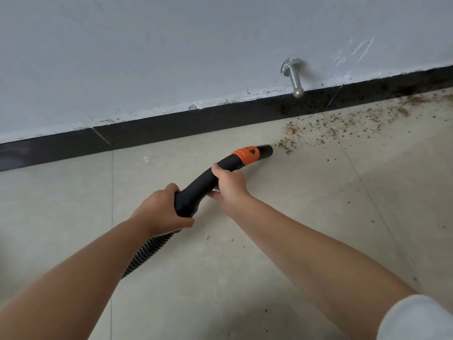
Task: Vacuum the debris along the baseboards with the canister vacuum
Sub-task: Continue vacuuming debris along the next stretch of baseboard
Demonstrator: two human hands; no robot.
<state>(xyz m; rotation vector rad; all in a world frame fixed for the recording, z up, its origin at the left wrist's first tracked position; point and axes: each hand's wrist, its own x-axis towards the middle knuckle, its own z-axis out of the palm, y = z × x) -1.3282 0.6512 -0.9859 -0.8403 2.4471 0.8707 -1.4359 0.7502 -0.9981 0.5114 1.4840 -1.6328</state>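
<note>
Both hands clamped the rigid black vacuum handle [208, 182], the left hand [161, 212] by the flexible ribbed hose [147, 251], the right hand [229, 185] forward; its nozzle [266, 150] lay beside light, loose debris [326, 123] along the baseboard [196, 123].

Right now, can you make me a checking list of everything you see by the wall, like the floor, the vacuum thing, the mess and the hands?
Surface: pale tiled floor, grout lines showing, mostly bare near the person.
Job's things: black vacuum handle with an orange collar; its open nozzle points at the brown debris.
Clutter: crumbs scattered rightward along the dark baseboard; a few stray specks nearer the person.
Grips: left hand grips the handle's rear end; right hand holds it further forward.
Cables: ribbed black hose trails back from the handle; no cord seen.
Surroundings: pale wall with chipped paint; metal door stopper sticking out.
</note>
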